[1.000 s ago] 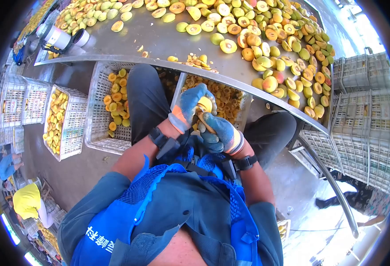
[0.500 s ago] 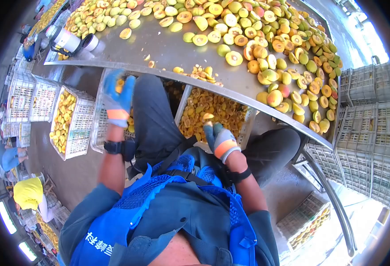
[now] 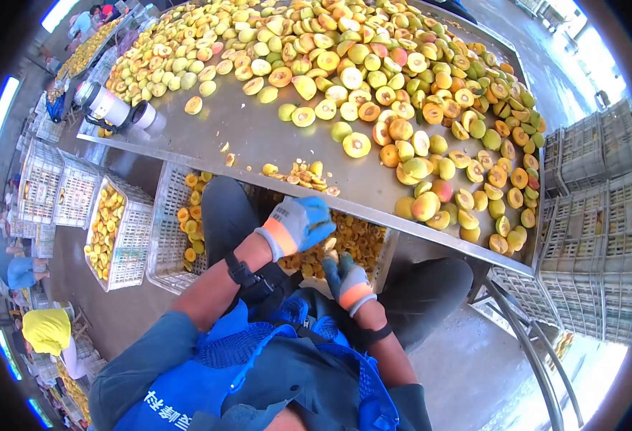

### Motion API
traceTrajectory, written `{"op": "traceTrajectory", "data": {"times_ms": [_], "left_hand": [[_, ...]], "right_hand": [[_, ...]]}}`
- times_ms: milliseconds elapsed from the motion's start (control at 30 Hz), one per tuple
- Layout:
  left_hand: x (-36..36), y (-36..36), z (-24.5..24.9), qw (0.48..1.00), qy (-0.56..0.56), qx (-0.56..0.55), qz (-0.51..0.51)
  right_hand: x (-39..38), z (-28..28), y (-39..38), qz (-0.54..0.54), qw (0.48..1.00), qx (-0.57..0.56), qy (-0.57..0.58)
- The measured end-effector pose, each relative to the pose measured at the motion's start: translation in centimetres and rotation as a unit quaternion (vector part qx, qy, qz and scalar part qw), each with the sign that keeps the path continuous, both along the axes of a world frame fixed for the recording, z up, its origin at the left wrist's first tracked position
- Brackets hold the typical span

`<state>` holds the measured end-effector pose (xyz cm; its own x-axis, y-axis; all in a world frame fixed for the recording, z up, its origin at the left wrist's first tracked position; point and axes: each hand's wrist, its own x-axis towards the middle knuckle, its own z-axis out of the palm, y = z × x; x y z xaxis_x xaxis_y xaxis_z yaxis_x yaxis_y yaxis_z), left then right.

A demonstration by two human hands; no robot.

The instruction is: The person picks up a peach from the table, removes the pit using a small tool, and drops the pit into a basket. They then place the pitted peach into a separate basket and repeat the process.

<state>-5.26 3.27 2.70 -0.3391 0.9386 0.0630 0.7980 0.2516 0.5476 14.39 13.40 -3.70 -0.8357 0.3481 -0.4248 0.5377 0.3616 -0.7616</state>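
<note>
Left hand (image 3: 298, 224) back from crate (image 3: 156, 244), beside right hand (image 3: 346, 279)

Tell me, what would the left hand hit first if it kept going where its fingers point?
Probably the metal table's front edge, just beyond the left hand; depth is unclear, so it might instead pass under into the crate of fruit halves.

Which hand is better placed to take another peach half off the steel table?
Left, probably. The left hand in its blue-grey glove is raised beside the steel table; the right hand sits lower, over the white plastic crate.
</note>
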Motion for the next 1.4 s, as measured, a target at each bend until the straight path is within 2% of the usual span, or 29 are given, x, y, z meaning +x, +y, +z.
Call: {"op": "traceTrajectory", "data": {"times_ms": [67, 133, 167, 200, 267, 300, 400, 433, 533, 567, 600, 667, 700, 733, 767, 800, 833, 900, 933, 967, 1000, 1033, 1067, 1167, 1267, 1300, 1400], "left_hand": [[-1.9, 2.4, -0.6, 0.991, -0.011, 0.131, 0.011], [-3.6, 5.9, -0.4, 0.976, 0.004, 0.199, 0.093], [-4.9, 8.1, -0.7, 0.971, 0.031, 0.198, 0.129], [-6.1, 9.9, -1.5, 0.965, 0.058, 0.193, 0.169], [-8.3, 12.7, -5.1, 0.969, 0.050, 0.085, 0.229], [-8.5, 14.0, -5.1, 0.966, 0.047, 0.035, 0.252], [-8.8, 14.6, -4.8, 0.974, -0.066, -0.006, 0.217], [-8.5, 14.4, -4.8, 0.977, -0.051, -0.008, 0.208], [-7.3, 12.9, -5.8, 0.940, -0.257, 0.034, 0.221], [-6.8, 12.5, -6.3, 0.930, -0.254, 0.101, 0.245], [-6.2, 11.6, -5.6, 0.885, -0.373, 0.143, 0.238], [-5.0, 9.6, -2.7, 0.747, -0.588, 0.224, 0.213], [-4.2, 8.4, -1.4, 0.755, -0.582, 0.225, 0.203], [-3.5, 7.7, -1.4, 0.714, -0.617, 0.265, 0.197], [-2.5, 7.3, -1.7, 0.670, -0.650, 0.303, 0.189], [-1.5, 6.8, -1.5, 0.622, -0.681, 0.340, 0.181], [-0.6, 6.0, -1.0, 0.557, -0.737, 0.349, 0.158], [0.8, 4.9, -0.8, 0.526, -0.745, 0.379, 0.160], [1.5, 4.5, -0.6, 0.510, -0.748, 0.393, 0.160], [2.3, 4.1, -0.3, 0.460, -0.769, 0.407, 0.177], [2.7, 3.7, -0.3, 0.456, -0.773, 0.404, 0.173], [3.0, 3.2, -0.4, 0.452, -0.778, 0.401, 0.170], [3.3, 2.9, -0.5, 0.449, -0.784, 0.396, 0.166], [4.5, 2.4, -0.1, 0.588, -0.675, 0.406, 0.181], [5.2, 2.1, 1.4, 0.535, -0.724, 0.403, 0.165], [5.2, 1.9, 1.0, 0.530, -0.729, 0.397, 0.172], [5.6, 1.9, -0.1, 0.497, -0.738, 0.425, 0.169]], "right_hand": [[-0.8, 0.7, 0.7, 0.052, 0.997, 0.049, -0.020], [-1.3, -0.1, 1.4, 0.104, 0.991, 0.060, -0.051], [-1.3, 0.4, 1.6, 0.079, 0.993, 0.059, -0.059], [-1.4, 0.6, 2.3, 0.103, 0.991, 0.060, -0.067], [-1.1, 0.6, 2.5, 0.145, 0.985, 0.050, -0.082], [-0.8, 0.3, 2.2, 0.104, 0.992, 0.047, -0.058], [0.1, -1.7, 2.0, -0.057, 0.997, -0.018, 0.054], [0.0, -2.4, 1.9, -0.089, 0.988, -0.049, 0.116], [-1.3, -1.0, 2.1, -0.238, 0.909, -0.278, 0.199], [-2.2, 0.5, 2.2, -0.307, 0.836, -0.397, 0.223], [-2.1, 2.0, 3.1, -0.272, 0.862, -0.363, 0.229], [-2.3, 1.6, 4.0, -0.191, 0.881, -0.347, 0.260], [-3.4, 3.2, 4.0, -0.249, 0.808, -0.469, 0.256], [-3.9, 5.0, 3.8, -0.210, 0.875, -0.346, 0.265], [-4.3, 4.8, 4.1, -0.140, 0.925, -0.175, 0.307], [-4.6, 5.0, 4.2, -0.063, 0.939, 0.002, 0.339], [-4.9, 5.3, 4.0, -0.079, 0.947, -0.035, 0.309], [-5.1, 6.3, 3.3, -0.112, 0.957, -0.108, 0.245], [-5.1, 5.9, 2.8, -0.100, 0.954, -0.049, 0.278], [-5.1, 5.2, 2.4, -0.088, 0.946, 0.011, 0.311], [-5.3, 5.6, 1.9, -0.075, 0.934, 0.071, 0.343], [-5.0, 6.6, 1.6, -0.132, 0.964, -0.088, 0.211], [-5.0, 7.0, 1.3, -0.129, 0.967, -0.075, 0.206], [-4.7, 7.4, 0.3, -0.134, 0.972, -0.047, 0.187], [-4.5, 7.2, -0.4, -0.142, 0.970, -0.079, 0.181], [-4.5, 7.0, -0.6, -0.139, 0.969, -0.064, 0.192], [-4.6, 5.4, -1.3, -0.159, 0.962, -0.133, 0.179]]}}
